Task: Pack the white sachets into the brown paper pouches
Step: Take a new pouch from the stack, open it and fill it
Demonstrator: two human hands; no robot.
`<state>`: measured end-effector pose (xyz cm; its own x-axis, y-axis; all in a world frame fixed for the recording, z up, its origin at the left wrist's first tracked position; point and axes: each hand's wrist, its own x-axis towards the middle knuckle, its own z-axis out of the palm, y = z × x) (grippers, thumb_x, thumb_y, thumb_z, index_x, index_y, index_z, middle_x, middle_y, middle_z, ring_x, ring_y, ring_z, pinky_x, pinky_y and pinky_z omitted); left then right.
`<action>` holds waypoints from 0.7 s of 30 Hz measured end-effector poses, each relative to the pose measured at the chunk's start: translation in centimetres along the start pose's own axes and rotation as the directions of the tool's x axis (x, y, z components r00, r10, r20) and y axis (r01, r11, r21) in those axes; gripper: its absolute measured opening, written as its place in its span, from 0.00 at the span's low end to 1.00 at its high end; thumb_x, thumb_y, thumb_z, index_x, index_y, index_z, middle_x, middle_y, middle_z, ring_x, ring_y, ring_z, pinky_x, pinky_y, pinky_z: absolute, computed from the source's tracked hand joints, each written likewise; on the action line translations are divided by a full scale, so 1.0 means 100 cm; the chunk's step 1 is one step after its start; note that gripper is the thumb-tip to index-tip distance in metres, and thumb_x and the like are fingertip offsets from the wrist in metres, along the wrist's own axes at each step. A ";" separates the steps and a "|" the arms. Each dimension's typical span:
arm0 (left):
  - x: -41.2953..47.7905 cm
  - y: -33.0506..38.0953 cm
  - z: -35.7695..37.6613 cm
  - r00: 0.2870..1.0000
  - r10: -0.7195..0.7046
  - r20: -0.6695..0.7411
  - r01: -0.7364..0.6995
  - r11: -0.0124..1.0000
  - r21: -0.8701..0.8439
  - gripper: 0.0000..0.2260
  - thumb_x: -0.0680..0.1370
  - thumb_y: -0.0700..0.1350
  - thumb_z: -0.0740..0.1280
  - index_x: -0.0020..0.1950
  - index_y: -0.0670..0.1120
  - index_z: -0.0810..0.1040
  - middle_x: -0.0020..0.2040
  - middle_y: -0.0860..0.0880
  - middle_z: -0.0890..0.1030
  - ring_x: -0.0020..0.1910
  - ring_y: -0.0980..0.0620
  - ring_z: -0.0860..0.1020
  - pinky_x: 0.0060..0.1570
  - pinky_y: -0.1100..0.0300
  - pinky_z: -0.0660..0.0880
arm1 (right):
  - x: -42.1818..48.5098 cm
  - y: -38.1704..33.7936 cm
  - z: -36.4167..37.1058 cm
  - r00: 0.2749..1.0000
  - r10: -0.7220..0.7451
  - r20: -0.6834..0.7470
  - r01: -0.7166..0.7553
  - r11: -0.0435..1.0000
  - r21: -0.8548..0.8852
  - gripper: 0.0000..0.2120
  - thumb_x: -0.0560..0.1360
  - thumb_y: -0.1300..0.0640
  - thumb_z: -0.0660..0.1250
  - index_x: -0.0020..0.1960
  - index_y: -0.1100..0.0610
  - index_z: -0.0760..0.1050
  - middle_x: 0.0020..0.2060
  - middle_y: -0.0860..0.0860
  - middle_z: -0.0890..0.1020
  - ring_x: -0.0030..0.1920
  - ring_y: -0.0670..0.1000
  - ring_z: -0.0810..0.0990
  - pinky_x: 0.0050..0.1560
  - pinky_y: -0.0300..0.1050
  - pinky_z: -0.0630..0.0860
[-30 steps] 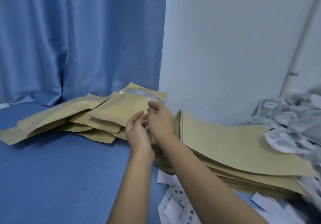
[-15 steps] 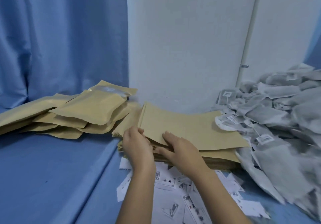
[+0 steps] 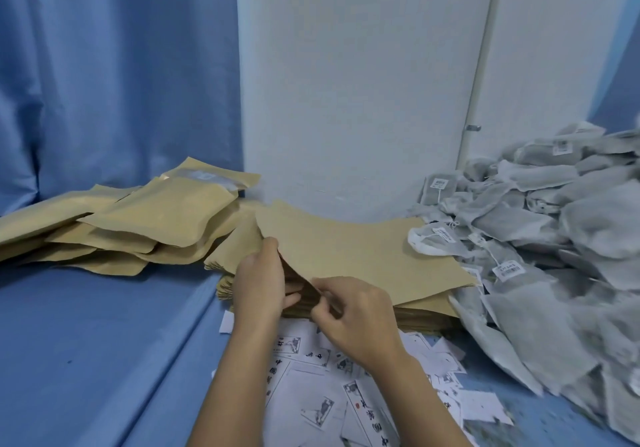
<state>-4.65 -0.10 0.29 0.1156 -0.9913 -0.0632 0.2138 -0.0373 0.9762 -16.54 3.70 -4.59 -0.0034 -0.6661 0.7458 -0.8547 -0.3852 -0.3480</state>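
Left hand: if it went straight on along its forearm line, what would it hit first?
Likely the left edge of the lifted top pouch, which the left hand touches now; beyond that, the white wall. Depth is unclear.

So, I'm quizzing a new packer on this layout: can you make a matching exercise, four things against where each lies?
Things:
1 filled pouches
2 flat pouches
3 sachets
4 printed slips

Places:
a right heap
b nearest, in front of the stack
c left pile
d centre stack

Pairs: 1-c, 2-d, 3-a, 4-b
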 end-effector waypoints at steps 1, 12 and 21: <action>0.000 0.000 -0.001 1.000 0.014 -0.003 -0.014 1.000 0.026 0.13 0.77 0.49 0.58 0.47 0.43 0.77 0.44 0.41 0.82 0.41 0.43 0.83 0.28 0.58 0.78 | -0.001 0.000 0.000 1.000 -0.012 -0.008 0.012 1.000 0.021 0.16 0.66 0.54 0.59 0.45 0.53 0.84 0.33 0.45 0.83 0.34 0.46 0.79 0.32 0.40 0.76; -0.018 0.004 0.007 0.666 0.710 -0.228 -0.679 0.704 0.208 0.18 0.81 0.37 0.52 0.69 0.47 0.71 0.49 0.70 0.74 0.43 0.77 0.71 0.42 0.83 0.63 | 0.003 0.011 -0.003 0.981 0.183 0.057 -0.190 0.968 0.163 0.16 0.73 0.61 0.58 0.51 0.53 0.83 0.49 0.43 0.84 0.51 0.42 0.79 0.54 0.37 0.74; -0.019 -0.011 0.016 0.483 0.673 0.560 -0.872 0.312 0.378 0.25 0.79 0.32 0.56 0.70 0.56 0.69 0.68 0.60 0.70 0.67 0.67 0.64 0.67 0.69 0.61 | 0.018 0.005 -0.001 0.872 0.472 0.128 -0.362 0.448 0.817 0.20 0.73 0.50 0.57 0.61 0.54 0.76 0.54 0.46 0.83 0.55 0.44 0.81 0.56 0.38 0.77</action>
<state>-6.72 1.65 -0.36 -0.3435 -0.5750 0.7426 -0.4009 0.8048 0.4377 -17.04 2.38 -3.30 -0.3400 -0.8444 0.4140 0.0422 -0.4534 -0.8903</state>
